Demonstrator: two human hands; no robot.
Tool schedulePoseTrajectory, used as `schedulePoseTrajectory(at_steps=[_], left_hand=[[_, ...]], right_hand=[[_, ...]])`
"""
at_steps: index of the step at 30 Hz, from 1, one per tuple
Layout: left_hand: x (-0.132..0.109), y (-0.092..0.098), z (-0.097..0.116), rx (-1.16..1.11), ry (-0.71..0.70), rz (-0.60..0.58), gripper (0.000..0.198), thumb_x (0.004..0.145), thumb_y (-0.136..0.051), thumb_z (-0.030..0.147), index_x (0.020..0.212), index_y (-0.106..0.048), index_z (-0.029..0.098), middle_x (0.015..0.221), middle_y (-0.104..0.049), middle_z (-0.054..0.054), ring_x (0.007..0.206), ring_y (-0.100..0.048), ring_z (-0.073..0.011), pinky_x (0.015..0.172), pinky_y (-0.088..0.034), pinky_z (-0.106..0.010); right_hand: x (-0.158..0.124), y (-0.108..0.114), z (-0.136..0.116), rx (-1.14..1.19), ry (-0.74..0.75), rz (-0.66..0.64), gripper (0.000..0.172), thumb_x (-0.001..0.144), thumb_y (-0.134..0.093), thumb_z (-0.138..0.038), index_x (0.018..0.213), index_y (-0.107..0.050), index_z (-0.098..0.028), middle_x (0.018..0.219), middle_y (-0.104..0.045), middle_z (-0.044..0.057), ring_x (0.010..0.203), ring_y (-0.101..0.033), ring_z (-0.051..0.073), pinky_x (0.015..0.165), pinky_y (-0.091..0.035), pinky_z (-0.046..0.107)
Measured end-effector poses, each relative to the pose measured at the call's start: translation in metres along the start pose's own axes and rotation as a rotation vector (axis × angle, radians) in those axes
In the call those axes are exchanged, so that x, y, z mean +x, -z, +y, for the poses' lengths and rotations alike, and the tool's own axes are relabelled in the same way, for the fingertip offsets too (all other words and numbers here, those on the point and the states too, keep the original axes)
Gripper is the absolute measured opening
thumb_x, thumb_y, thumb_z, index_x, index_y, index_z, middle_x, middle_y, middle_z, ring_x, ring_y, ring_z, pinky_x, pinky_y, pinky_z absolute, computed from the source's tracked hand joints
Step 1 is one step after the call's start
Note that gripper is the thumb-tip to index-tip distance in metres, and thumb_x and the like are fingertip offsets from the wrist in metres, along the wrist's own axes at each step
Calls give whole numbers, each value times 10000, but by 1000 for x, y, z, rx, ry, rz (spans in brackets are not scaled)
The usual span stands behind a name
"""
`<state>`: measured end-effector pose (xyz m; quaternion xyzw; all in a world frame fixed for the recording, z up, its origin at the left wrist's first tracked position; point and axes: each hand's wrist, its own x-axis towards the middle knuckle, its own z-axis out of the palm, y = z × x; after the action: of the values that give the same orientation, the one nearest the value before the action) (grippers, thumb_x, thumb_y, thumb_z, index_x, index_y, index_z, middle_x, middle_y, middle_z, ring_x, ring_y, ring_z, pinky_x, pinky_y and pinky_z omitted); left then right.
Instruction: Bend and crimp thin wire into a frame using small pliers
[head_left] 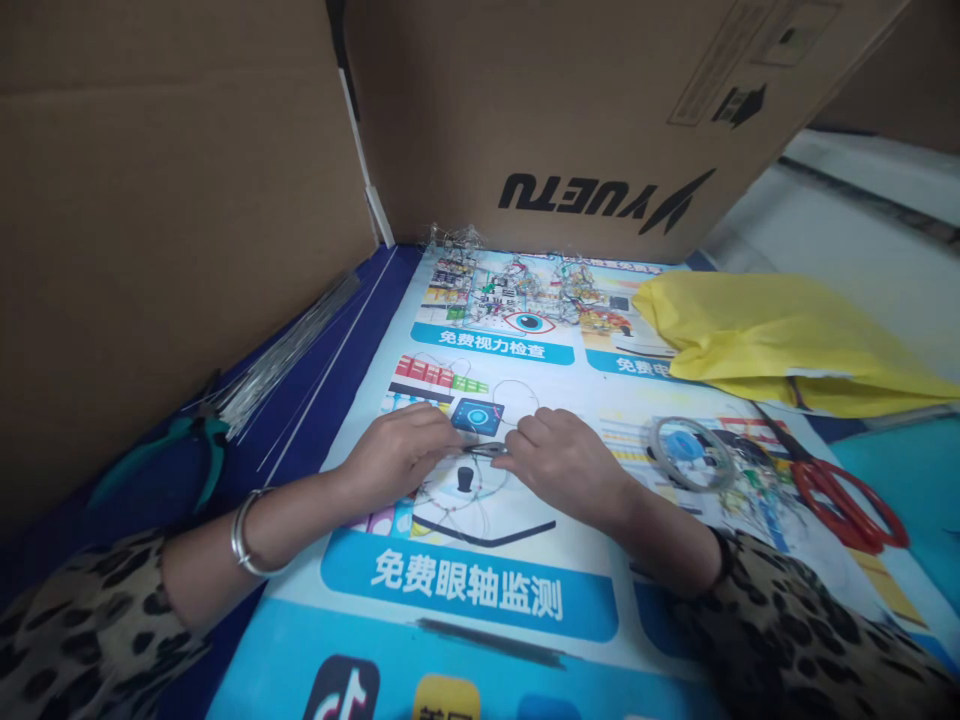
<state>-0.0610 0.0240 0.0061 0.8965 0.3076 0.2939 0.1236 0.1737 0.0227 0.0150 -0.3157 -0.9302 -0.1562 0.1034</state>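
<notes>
Near the middle of the printed sheet, my left hand point(412, 445) is closed, its thumb and fingertips pinched together. Facing it, my right hand point(559, 460) is also closed, with the fingers curled in. A thin wire strand with tiny beads point(484, 492) loops around and below the fingertips, and a fine loop arches above them. Between the two hands shows a small grey, narrow piece point(487, 450); its kind is unclear. My fingers hide most of what they grip.
Teal-handled pliers point(214, 440) and a bundle of straight wires point(277, 350) lie left. Tangled wire pieces point(525, 285) lie at the back. On the right are a tape roll point(656, 455), red-handled scissors point(851, 505) and a yellow bag point(787, 335). Cardboard point(450, 120) stands behind.
</notes>
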Motion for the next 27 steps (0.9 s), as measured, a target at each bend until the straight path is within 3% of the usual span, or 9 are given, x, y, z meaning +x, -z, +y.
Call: schedulePoseTrajectory(at_steps=[27], left_hand=[[2,0,2,-9,22,-4,226,890,-432,185,958,-645,164,795,-647,-57,761,-569,-150,668,-464,-268]], right_hand=[[0,0,0,4,8,-15,294,897,-444,-396,715,-528,-181,674,-540,31,667,-435,166,601,-221,301]])
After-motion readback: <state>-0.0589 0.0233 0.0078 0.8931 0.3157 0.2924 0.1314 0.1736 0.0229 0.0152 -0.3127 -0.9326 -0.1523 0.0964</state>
